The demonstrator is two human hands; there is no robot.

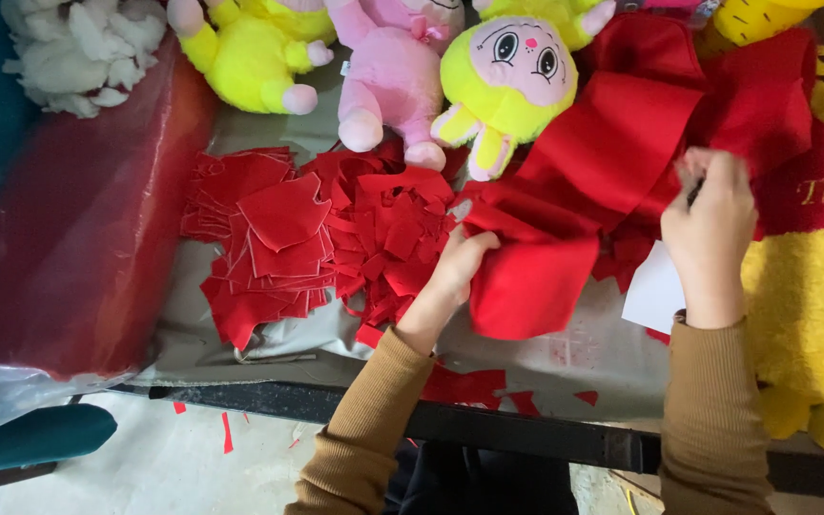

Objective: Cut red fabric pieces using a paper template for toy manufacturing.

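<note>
Our left hand (460, 262) pinches the near edge of the red felt (593, 162), which runs up and right across the table (565, 367) to our right hand (712, 229). That hand is closed on the cloth's far folds, beside a white card (653, 291).

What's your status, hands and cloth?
Left hand gripping the red cloth. Right hand closed on its far edge. Cut red pieces piled left; white card under the cloth.
</note>
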